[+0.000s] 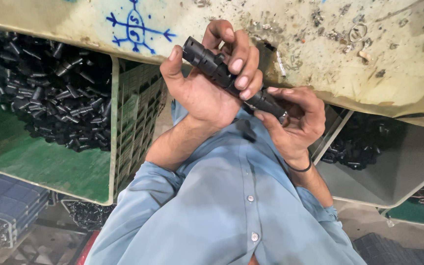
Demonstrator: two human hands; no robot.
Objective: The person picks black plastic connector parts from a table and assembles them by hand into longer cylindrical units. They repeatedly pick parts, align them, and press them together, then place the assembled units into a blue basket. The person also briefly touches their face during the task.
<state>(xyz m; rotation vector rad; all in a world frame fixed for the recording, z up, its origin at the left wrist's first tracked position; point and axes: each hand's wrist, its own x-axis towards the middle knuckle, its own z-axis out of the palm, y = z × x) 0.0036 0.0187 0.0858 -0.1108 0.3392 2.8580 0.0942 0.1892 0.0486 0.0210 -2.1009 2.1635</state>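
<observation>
- The black ribbed tube is off the bench and held between both your hands. It is tilted, with its notched end toward 10 o'clock and its metal-ringed end toward 4 o'clock.
- Your left hand is closed round the upper half. The thumb presses on the 9 o'clock side and the fingers curl over from 1 o'clock, so much of the middle is hidden.
- Your right hand is only partly closed. Its fingertips pinch the lower end at the metal ring and the palm stays clear of it.
- The likeliest slip is at that lower end. A fingertip pinch on a smooth ring may give way if you twist hard, and the end piece could then drop at 6 o'clock, between your blue shirt and the bins.
- If the two halves aren't in line, forcing them may cross the joint. I cannot tell from here how they meet.
- The notched end pokes out beyond your left thumb, close to the worn workbench at 12 o'clock. A jerk could knock it on that edge.
- The loose metal scraps on the bench could get swept off.
- The green bin of black parts sits at 9 o'clock.
- A grey bin holding more sits at 3 o'clock, so a dropped piece would be hard to pick out there.
</observation>
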